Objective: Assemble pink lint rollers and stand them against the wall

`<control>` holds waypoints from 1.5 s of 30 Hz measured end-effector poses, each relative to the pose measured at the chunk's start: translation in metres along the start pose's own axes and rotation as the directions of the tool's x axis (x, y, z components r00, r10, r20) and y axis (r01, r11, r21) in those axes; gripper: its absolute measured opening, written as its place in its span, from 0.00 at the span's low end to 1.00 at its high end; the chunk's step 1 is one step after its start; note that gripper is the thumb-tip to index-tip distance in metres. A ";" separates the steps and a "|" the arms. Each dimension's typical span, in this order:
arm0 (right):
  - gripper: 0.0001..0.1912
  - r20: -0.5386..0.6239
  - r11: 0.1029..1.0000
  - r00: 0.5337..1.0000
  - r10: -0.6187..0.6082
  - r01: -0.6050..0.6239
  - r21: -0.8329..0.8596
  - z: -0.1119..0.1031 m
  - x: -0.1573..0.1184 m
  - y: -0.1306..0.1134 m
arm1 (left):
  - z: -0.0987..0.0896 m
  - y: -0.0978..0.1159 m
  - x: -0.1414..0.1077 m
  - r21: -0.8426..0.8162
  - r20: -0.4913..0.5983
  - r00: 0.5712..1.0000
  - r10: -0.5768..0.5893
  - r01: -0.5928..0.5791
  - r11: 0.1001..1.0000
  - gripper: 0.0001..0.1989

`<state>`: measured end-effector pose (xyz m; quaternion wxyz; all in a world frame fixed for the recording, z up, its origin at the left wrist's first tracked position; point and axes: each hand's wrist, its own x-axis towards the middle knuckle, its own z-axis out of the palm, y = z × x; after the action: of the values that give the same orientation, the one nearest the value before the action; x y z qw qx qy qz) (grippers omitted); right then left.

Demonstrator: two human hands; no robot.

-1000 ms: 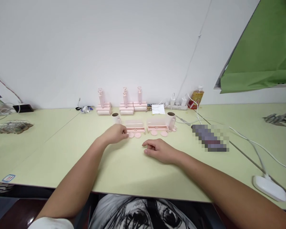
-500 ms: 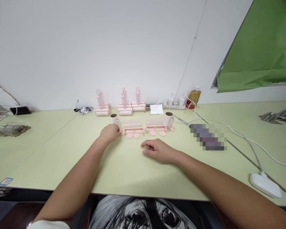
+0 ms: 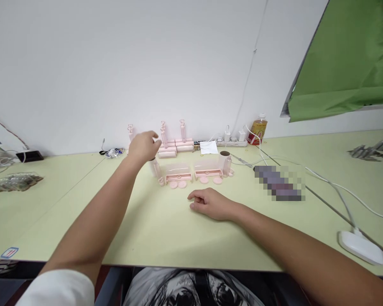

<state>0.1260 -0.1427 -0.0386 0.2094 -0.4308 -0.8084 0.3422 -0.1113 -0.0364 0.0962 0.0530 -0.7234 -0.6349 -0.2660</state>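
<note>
My left hand (image 3: 144, 147) is raised over the left upright roll with a brown core, of which the side (image 3: 153, 169) shows below it. Its fingers are loosely bent and apart, with nothing visible in them. My right hand (image 3: 213, 204) lies on the table, palm inward, fingers relaxed and slightly curled, holding nothing. Between the hands and the wall sit a left pink tray (image 3: 179, 177) and a right pink tray (image 3: 208, 173), each with a clear cover behind it. Several pink discs (image 3: 173, 185) lie in front. Another upright roll (image 3: 224, 160) stands at the right beside a small clear-and-pink tube (image 3: 227, 167).
Along the wall stand several pink roller cases (image 3: 167, 153) with slim upright tubes (image 3: 183, 131). A white paper (image 3: 208, 147), a power strip (image 3: 236, 143) and a bottle (image 3: 258, 130) are further right. White cables cross the right side near a white device (image 3: 361, 247). Bagged parts (image 3: 17, 182) lie left.
My left hand has lifted off the small parts beside the left roll and moved up and away toward the wall. My right hand stays where it was. The view has shifted slightly.
</note>
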 end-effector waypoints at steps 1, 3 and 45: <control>0.17 0.000 1.000 1.000 0.000 0.000 0.004 0.000 0.000 0.000 | 0.003 0.001 0.019 0.011 -0.018 1.000 0.012 -0.012 1.000 0.15; 0.17 0.000 1.000 1.000 0.000 0.000 0.012 0.000 -0.001 0.000 | 0.013 0.001 0.056 0.020 -0.005 1.000 -0.008 0.008 1.000 0.16; 0.25 -0.314 0.850 0.937 -0.156 0.289 0.439 -0.004 -0.002 -0.010 | 0.049 0.039 -0.127 -0.923 0.250 0.950 0.186 0.175 0.343 0.18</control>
<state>0.1238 -0.1467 -0.0283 0.4545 -0.3100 -0.7077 0.4433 -0.0651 -0.1360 0.0070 -0.4713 -0.6561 -0.3640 -0.4636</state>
